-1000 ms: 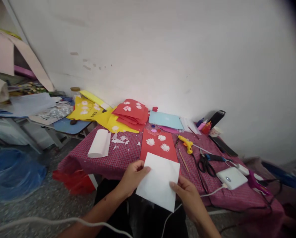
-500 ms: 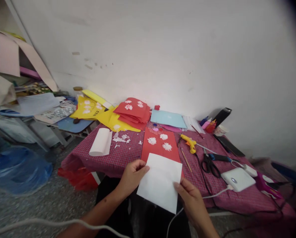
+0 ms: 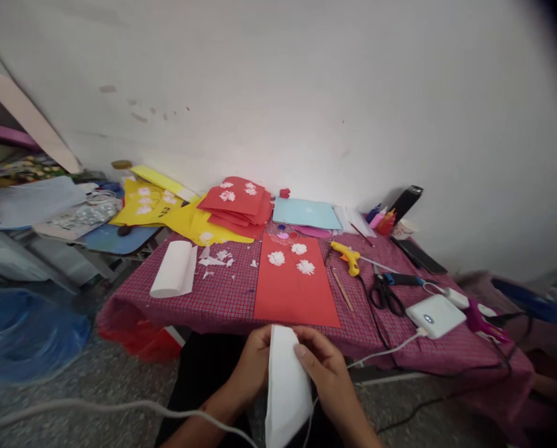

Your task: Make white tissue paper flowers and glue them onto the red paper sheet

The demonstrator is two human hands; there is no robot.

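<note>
Both my hands hold a white sheet of paper (image 3: 285,392) folded over on itself, low in front of the table edge. My left hand (image 3: 254,367) grips its left side and my right hand (image 3: 322,367) pinches its top right. Just beyond them a red card (image 3: 294,283) with three white paper flowers lies on the checked tablecloth (image 3: 213,295).
Black scissors (image 3: 384,294), a yellow glue gun (image 3: 348,256), a pencil (image 3: 341,289) and a white power bank (image 3: 435,315) with a cable lie right of the red card. A paper roll (image 3: 172,277) and scraps lie left. Red, yellow and blue card stacks line the wall.
The flat white sheet has been drawn down towards me and folded over, with my hands closer together. The red card is now fully uncovered.
</note>
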